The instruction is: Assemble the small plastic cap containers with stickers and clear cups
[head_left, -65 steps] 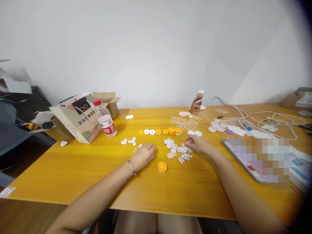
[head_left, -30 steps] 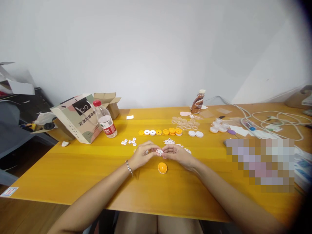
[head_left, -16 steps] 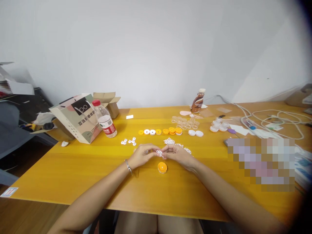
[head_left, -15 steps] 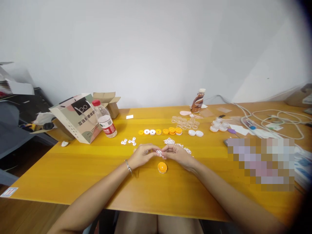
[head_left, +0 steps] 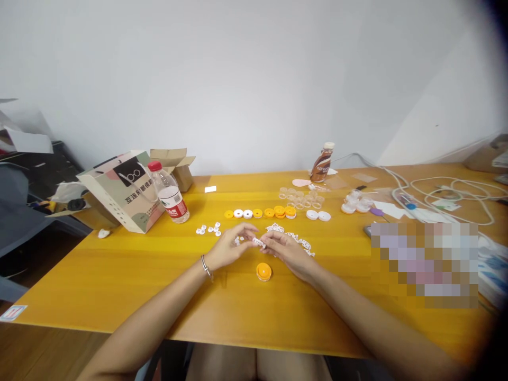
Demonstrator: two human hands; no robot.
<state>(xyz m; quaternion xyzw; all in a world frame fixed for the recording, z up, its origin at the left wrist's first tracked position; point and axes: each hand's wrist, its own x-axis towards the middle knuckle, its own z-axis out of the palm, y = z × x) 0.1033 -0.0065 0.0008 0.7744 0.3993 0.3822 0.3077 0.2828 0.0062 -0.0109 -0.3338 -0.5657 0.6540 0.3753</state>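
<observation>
My left hand [head_left: 229,247] and my right hand [head_left: 286,250] meet above the middle of the yellow table [head_left: 119,286]. Both pinch one small white plastic piece [head_left: 259,242] between their fingertips. My left hand, with a bracelet on its wrist, also shows further small white bits in its palm. An orange round cap [head_left: 264,271] lies on the table just below the hands. A heap of white lattice pieces [head_left: 296,238] lies behind my right hand. Small white bits [head_left: 209,229] lie behind my left hand.
A row of orange and white caps [head_left: 260,213] and clear rings [head_left: 300,198] lie farther back. A water bottle [head_left: 169,192], paper bag [head_left: 121,190] and cardboard box [head_left: 174,166] stand at the left. A brown drink bottle [head_left: 321,162], cables [head_left: 436,193] and a tablet [head_left: 420,259] are at the right.
My right hand left the lattice heap and came to my left hand at the table's middle. Both now pinch a white piece, lifted slightly since half a second ago.
</observation>
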